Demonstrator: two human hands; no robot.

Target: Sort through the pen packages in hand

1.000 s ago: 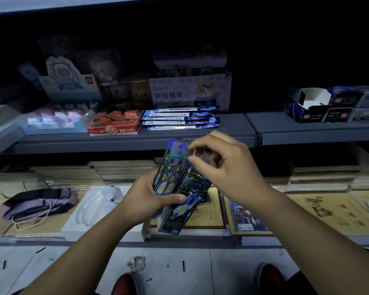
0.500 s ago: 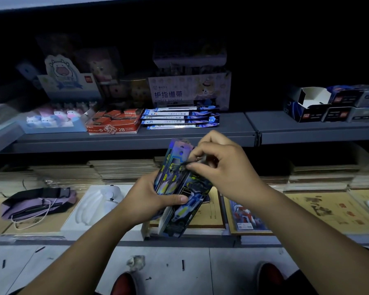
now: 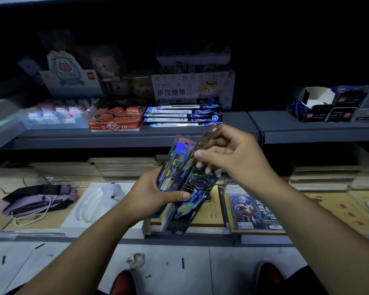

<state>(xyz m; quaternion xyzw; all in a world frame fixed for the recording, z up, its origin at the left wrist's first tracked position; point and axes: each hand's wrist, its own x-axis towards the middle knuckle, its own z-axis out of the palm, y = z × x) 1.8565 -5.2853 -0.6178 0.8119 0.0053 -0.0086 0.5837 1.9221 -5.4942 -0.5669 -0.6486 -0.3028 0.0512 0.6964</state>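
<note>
Broadly, a dim shop aisle fills the view: a long dark grey metal shelf (image 3: 232,133) runs across the middle, with a lower display ledge (image 3: 51,218) of flat brown paper pads beneath it and pale grey floor tiles (image 3: 200,269) at the bottom.

On the shelf sit a red cardboard box of 2B erasers (image 3: 116,121), a flat stack of long blue-and-white packets (image 3: 183,117) and, far right, open dark blue cartons (image 3: 328,107).

On the ledge lie a purple and black fabric pouch (image 3: 38,201), a white moulded plastic tray (image 3: 100,200) and a blue hero-print booklet (image 3: 254,207).

Centre frame, the person's left hand (image 3: 149,194) grips a fanned bundle of shiny blue-and-black holographic card packets (image 3: 185,188), held upright above the ledge, thumb pressed across the front and fingers curled behind, seemingly so the fan stays spread.

The right hand (image 3: 232,158) comes from the right, its thumb and fingertips pinching the top of one packet (image 3: 209,135) that stands higher than the others, apparently to separate it from the fan.

Two red shoe tips (image 3: 124,282) show at the bottom edge, near a small crumpled grey scrap (image 3: 135,259) on the floor.
</note>
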